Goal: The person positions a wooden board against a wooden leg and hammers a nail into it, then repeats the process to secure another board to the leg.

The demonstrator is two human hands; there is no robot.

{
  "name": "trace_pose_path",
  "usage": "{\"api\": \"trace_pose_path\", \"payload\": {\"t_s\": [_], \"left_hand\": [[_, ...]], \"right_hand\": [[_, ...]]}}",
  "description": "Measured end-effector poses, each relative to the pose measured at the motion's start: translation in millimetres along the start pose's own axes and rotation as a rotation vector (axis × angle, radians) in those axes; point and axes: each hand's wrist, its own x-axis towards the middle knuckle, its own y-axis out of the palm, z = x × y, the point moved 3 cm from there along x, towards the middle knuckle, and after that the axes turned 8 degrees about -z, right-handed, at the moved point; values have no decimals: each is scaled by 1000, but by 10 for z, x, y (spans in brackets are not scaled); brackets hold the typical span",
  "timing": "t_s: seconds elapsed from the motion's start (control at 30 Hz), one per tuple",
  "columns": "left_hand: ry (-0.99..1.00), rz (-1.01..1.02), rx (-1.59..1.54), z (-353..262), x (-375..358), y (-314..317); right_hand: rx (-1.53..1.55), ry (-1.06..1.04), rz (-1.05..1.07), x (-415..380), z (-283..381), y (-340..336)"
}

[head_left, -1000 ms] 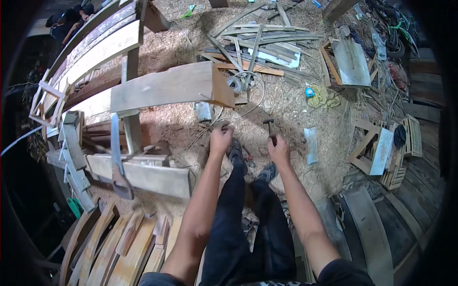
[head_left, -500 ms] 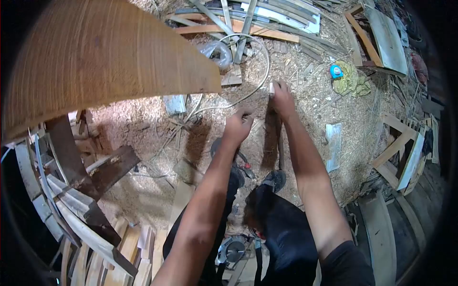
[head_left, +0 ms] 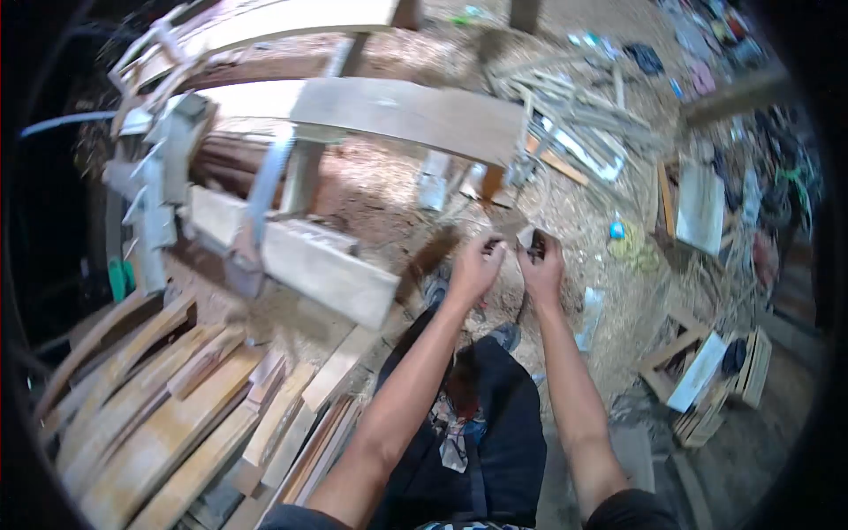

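Observation:
My left hand (head_left: 478, 265) is in the middle of the view, fingers curled; what they hold, if anything, is too blurred to tell. Just to its right, my right hand (head_left: 541, 263) is closed on a small pale piece (head_left: 527, 236) at its fingertips. The hands are close together above the littered ground, near the right end of a long wooden board (head_left: 406, 113).
A hand saw (head_left: 263, 199) rests against a pale beam (head_left: 331, 272) at the left. Curved planks (head_left: 168, 433) lie at the lower left. A blue tape measure (head_left: 617, 230) sits on yellowish cloth (head_left: 638, 253). Wooden frames (head_left: 698, 371) stand at the right.
The view has swung left and up, showing more boards and the saw. My hands have come closer together. The large board that filled the upper left now appears farther off.

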Motion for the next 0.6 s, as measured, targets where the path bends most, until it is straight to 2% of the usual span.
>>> {"api": "trace_pose_path", "payload": {"t_s": [0.07, 0.2, 0.3, 0.33, 0.4, 0.5, 0.6], "left_hand": [[9, -76, -150, -453, -249, -406], [69, -206, -203, -782, -313, -1393], [171, -364, -74, -595, 228, -2215], [215, -416, 10, -486, 491, -2465], [493, -477, 278, -413, 1061, -2928], [536, -249, 458, -540, 1796, -3420], [582, 16, 590, -584, 2376, -3627]], "right_hand": [[18, -49, 11, 13, 661, 8], [167, -118, 99, -76, 1680, 398], [211, -106, 182, -130, 2319, 888], [165, -208, 176, -88, 2554, 1029], [127, -358, 148, 35, 2692, 1478], [80, -429, 131, 233, 2991, 1973], [-30, -446, 127, 339, 3206, 2284]]}}
